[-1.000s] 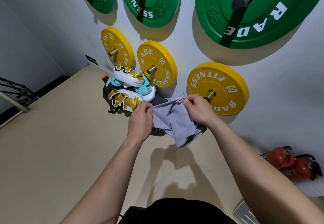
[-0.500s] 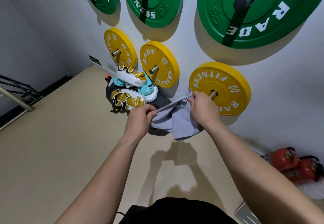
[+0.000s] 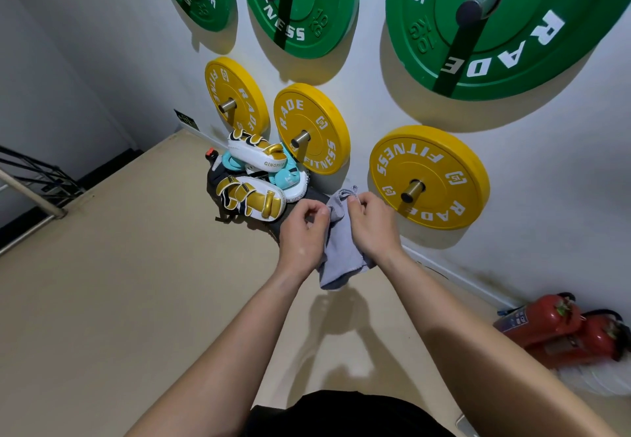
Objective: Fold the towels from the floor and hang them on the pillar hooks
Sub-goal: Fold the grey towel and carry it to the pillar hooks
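Note:
A small grey towel hangs in the air between my two hands, above the beige floor. My left hand pinches its left side near the top. My right hand grips the right side, close against the left hand. The towel is doubled over, its lower end dangling below my wrists. No pillar hooks are in view.
Yellow weight plates and green weight plates hang on pegs on the white wall. A pile of white-gold and teal pads lies on the floor by the wall. Two red fire extinguishers lie at right. A metal rack stands at left.
My hands have come together from spread apart, bringing the towel's two sides together so it hangs narrower and folded.

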Action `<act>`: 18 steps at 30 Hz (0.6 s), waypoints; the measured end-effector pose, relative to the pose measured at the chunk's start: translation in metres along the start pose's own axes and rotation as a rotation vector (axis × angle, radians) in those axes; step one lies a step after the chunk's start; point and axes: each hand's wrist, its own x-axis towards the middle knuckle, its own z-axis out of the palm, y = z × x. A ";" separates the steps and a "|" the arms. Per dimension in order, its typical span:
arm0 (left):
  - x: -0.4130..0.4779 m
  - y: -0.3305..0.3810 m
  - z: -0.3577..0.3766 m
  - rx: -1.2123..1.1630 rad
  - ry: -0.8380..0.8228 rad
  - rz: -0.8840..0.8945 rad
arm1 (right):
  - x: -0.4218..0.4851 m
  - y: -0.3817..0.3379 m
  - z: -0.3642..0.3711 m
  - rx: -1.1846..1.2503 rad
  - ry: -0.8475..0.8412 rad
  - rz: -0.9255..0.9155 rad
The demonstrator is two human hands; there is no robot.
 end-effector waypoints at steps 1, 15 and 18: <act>-0.001 0.000 0.004 -0.012 -0.007 -0.024 | -0.001 0.000 0.002 0.007 0.003 0.010; -0.021 -0.015 -0.003 0.192 -0.107 0.126 | 0.004 0.021 -0.001 0.249 0.113 0.332; -0.022 -0.007 0.003 0.181 -0.066 0.126 | 0.002 0.018 0.003 0.244 0.059 0.313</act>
